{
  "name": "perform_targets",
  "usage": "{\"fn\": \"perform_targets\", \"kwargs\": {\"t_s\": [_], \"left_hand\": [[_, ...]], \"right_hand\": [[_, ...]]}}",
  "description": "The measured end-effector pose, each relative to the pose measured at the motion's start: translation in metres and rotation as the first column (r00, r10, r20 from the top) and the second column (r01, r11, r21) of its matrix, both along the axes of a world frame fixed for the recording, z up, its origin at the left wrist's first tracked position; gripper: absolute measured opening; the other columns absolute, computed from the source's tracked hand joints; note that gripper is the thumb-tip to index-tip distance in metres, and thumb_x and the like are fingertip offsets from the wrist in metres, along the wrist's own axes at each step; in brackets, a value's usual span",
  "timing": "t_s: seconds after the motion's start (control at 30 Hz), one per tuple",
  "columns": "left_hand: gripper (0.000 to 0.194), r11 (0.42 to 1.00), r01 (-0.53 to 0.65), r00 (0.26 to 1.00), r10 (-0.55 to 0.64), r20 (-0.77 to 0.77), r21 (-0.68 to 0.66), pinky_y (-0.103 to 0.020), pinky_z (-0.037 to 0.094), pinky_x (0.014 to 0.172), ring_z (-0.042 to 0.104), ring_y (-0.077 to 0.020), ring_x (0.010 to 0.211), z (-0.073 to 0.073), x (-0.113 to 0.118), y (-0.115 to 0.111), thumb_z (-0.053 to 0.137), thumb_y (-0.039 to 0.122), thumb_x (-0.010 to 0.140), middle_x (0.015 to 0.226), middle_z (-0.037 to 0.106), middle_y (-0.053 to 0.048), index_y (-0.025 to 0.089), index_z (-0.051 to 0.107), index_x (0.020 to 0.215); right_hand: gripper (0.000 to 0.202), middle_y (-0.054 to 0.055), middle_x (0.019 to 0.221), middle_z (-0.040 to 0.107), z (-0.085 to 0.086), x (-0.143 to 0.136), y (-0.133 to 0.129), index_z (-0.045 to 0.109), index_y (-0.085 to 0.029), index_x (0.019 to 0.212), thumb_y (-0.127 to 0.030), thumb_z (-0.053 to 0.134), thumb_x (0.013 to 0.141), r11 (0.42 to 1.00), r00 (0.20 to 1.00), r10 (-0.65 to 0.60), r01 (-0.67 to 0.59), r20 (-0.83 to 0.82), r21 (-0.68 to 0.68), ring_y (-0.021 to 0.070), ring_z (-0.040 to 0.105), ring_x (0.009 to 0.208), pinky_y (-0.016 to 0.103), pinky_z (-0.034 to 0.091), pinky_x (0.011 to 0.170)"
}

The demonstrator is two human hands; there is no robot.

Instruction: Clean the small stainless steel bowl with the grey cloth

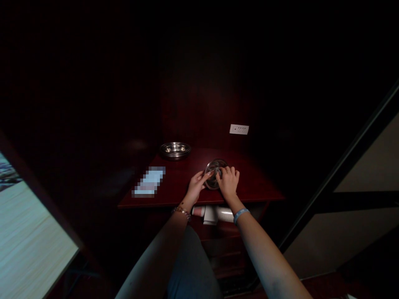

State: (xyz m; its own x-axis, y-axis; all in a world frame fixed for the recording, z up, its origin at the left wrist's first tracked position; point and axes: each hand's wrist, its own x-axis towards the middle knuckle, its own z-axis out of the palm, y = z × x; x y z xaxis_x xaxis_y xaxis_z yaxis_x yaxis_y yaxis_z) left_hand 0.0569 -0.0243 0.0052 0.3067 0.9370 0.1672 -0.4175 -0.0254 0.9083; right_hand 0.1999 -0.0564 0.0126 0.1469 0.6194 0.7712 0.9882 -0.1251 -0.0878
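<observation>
Over the dark red shelf [181, 178], a round metal dish [213, 182] is tilted up between my two hands. My left hand [197, 185] grips its left side, with the thumb reaching over the rim. At the dish's right side is my right hand [229, 179], its fingers bent inward and touching something small and greyish near the middle, too dim to make out. Further back on the left stands a stack of shiny metal dishes [175, 150].
A blurred-out flat pale object [149, 181] lies at the shelf's left. White socket plate [239, 129] on the back wall. Below the shelf are a paper cup [198, 211] and white items [211, 214]. A light wooden tabletop [34, 241] is at lower left.
</observation>
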Motion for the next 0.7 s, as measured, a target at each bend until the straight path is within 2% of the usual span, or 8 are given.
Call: {"fn": "perform_targets", "kwargs": {"t_s": [0.2,0.4,0.57,0.7], "left_hand": [[0.058,0.999,-0.030,0.999,0.031,0.043,-0.019,-0.024,0.051,0.066,0.069,-0.0184,0.083,0.000,0.000,0.001,0.082,0.047,0.058,0.098,0.073,-0.009,0.016,0.065,0.104],[0.056,0.999,-0.044,0.993,0.046,0.106,-0.021,-0.025,0.051,0.068,0.068,-0.0178,0.083,0.007,-0.002,-0.003,0.083,0.046,0.058,0.097,0.072,-0.008,0.016,0.065,0.101],[0.053,0.999,-0.046,0.991,0.047,0.122,-0.011,-0.022,0.049,0.066,0.066,-0.0155,0.079,0.012,-0.003,-0.007,0.083,0.045,0.057,0.090,0.071,-0.006,0.016,0.067,0.098],[0.049,0.999,-0.048,0.991,0.049,0.121,-0.009,-0.021,0.048,0.063,0.065,-0.0147,0.078,0.013,-0.003,-0.008,0.083,0.045,0.057,0.090,0.071,-0.005,0.016,0.067,0.093]], "right_hand": [[0.023,0.012,0.098,0.066,-0.001,0.000,0.003,0.067,-0.016,0.099,-0.033,0.053,0.091,0.998,0.999,0.037,-0.036,0.023,-0.047,0.0281,0.048,0.101,0.041,0.031,0.089],[0.018,0.009,0.098,0.067,-0.004,0.001,0.007,0.069,-0.020,0.096,-0.032,0.060,0.086,0.972,0.978,0.209,-0.209,-0.012,-0.104,0.0255,0.050,0.098,0.036,0.037,0.083],[0.018,0.006,0.094,0.066,-0.003,0.002,0.007,0.070,-0.022,0.096,-0.034,0.058,0.089,0.902,0.913,0.406,-0.406,-0.026,-0.146,0.0225,0.053,0.096,0.033,0.041,0.086],[0.022,0.005,0.099,0.066,-0.001,0.003,0.006,0.068,-0.022,0.106,-0.032,0.055,0.092,0.820,0.833,0.550,-0.551,-0.053,-0.157,0.0207,0.054,0.098,0.032,0.043,0.089]]}}
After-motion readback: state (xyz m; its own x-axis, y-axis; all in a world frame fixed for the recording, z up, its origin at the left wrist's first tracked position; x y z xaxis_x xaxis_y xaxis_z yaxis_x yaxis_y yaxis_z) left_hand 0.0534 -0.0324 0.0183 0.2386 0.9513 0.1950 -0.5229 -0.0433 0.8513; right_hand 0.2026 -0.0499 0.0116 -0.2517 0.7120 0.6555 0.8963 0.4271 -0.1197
